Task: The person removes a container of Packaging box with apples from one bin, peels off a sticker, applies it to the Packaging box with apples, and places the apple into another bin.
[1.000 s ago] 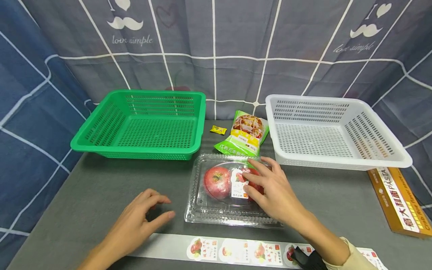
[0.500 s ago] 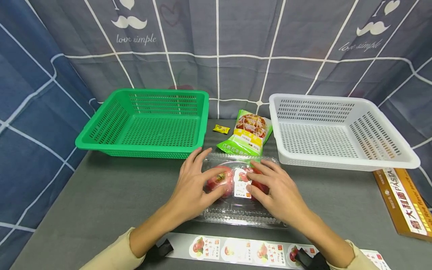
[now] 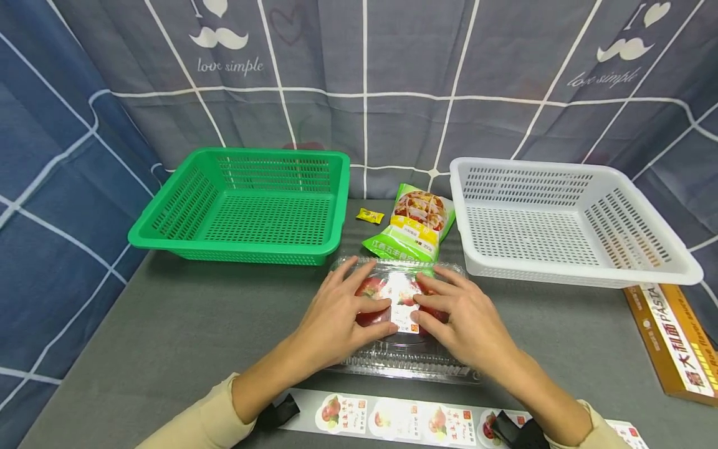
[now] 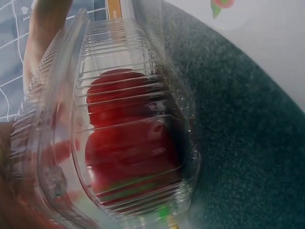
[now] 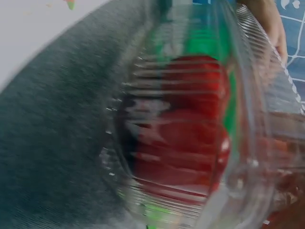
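A clear plastic clamshell box (image 3: pixel 404 362) stands closed on the grey table, holding red apples (image 4: pixel 128 148) that show through its ribbed side. On its lid is a white apple label (image 3: pixel 402 305). My left hand (image 3: pixel 342 315) rests on the lid's left half, fingers spread, with thumb and index finger touching the label's left edge. From the other side my right hand (image 3: pixel 468 318) lies on the lid, its fingertips at the label's right edge. Both wrist views show the box's side with two apples (image 5: pixel 186 138) inside; the hands are only partly seen there.
Behind are a green basket (image 3: pixel 252 252), a white basket (image 3: pixel 572 271), a yellow candy packet (image 3: pixel 370 216) and a green food bag (image 3: pixel 417 224). A pasta box (image 3: pixel 673 343) lies at right, partly under the white basket. In front runs a label strip (image 3: pixel 392 421).
My left hand has come from the table at left onto the lid, then shifted right to the label. My right hand has stayed on the lid. The view has shifted slightly.
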The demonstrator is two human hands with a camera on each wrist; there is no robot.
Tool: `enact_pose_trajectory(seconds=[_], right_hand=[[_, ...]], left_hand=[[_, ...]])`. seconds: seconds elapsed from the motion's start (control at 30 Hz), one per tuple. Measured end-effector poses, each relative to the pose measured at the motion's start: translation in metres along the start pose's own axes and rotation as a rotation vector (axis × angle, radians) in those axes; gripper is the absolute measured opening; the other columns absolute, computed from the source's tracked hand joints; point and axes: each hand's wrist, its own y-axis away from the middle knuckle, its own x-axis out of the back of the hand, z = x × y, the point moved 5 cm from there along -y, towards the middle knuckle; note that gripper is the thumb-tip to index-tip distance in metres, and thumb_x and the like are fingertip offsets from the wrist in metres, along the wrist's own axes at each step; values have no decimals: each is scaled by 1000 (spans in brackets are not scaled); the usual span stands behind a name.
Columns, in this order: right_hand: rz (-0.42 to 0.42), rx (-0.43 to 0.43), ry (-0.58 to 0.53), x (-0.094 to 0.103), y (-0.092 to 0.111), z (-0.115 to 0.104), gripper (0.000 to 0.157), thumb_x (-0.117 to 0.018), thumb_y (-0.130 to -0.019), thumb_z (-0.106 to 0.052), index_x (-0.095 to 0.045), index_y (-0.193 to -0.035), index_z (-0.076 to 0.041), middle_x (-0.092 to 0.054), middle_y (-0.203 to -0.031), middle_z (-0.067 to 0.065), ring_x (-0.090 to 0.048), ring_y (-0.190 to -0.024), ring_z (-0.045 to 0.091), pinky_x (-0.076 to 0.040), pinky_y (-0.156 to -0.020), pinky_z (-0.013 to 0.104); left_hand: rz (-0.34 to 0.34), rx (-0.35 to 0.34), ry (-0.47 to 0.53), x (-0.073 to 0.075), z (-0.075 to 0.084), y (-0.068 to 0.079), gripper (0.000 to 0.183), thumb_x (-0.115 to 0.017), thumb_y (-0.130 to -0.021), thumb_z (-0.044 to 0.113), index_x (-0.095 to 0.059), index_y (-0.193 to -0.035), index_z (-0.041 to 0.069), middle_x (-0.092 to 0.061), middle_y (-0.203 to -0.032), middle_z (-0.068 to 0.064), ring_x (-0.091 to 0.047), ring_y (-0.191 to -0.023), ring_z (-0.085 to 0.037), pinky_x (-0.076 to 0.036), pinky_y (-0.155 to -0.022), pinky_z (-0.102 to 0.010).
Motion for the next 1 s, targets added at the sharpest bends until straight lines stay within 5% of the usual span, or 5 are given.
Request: enact_pose_trajectory(seconds=[0.13, 0.5, 0.83, 1.0], right_hand=[[-11, 12, -25, 1, -1, 1, 15, -79, -84, -18, -81, -98, -13, -64, -130, 7, -47, -131, 35, -33, -103, 61], [-125, 4, 89, -9, -5, 4, 37, -60, -98, -32, -66, -132, -19, -33, -157, 9, -19, -143, 39, -24, -104, 68], [-87, -20, 56, -10, -5, 5, 44, -59, -98, -32, -62, -135, -10, -39, -154, 10, -26, -142, 36, -25, -104, 67], [-102, 21, 108, -11, -4, 5, 42, -58, -98, -31, -60, -138, -20, -37, -155, 11, -26, -142, 38, -27, -103, 68]], left_hand=[[12, -8, 26, 0, 0, 1, 36, -77, -82, 50, -79, -107, 24, -44, -150, -14, -25, -143, -40, -21, -111, -61], [12, -14, 71, -2, -3, 3, 32, -76, -85, 46, -79, -108, 24, -42, -152, -13, -18, -145, -41, -19, -108, -69], [29, -12, 112, -3, -4, 5, 29, -76, -85, 44, -80, -105, 24, -43, -151, -12, -17, -146, -38, -18, -108, -69], [29, -15, 120, -3, -3, 7, 28, -75, -86, 43, -80, -106, 23, -42, -151, -12, -15, -147, -38, -18, -106, -71]])
